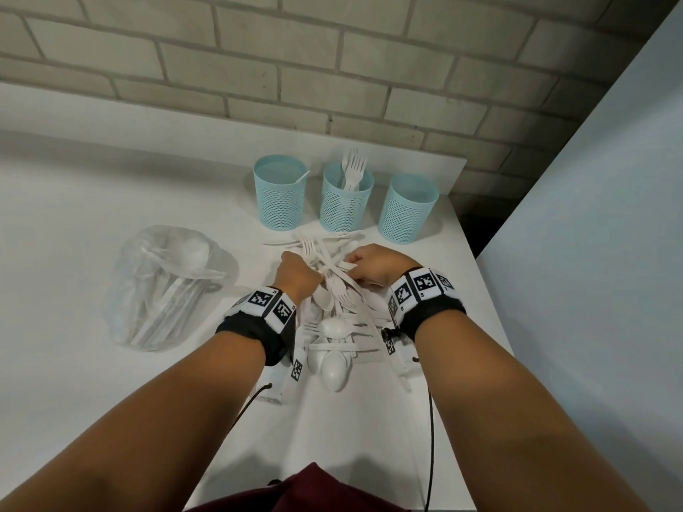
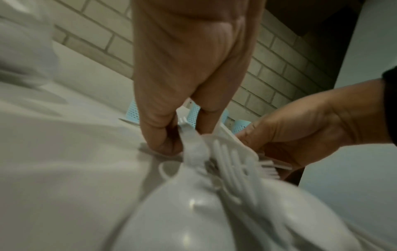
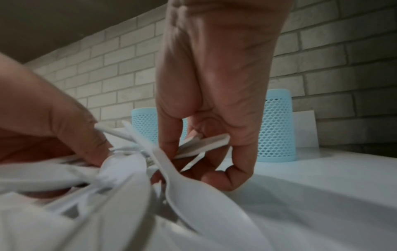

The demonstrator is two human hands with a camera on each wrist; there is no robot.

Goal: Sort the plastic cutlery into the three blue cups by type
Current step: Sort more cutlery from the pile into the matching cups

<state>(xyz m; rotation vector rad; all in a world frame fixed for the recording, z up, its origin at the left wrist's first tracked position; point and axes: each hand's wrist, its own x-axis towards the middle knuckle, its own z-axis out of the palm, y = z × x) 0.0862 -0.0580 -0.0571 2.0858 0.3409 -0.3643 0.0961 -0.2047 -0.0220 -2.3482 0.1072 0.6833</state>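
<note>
White cutlery pile (image 1: 334, 290) pinched by both hands.

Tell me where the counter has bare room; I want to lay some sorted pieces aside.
Bare counter lies left of the three blue cups, behind the plastic bag, and near the front edge between the forearms. It is crowded from the cups to the wrists, where the cutlery pile and both hands sit.
</note>
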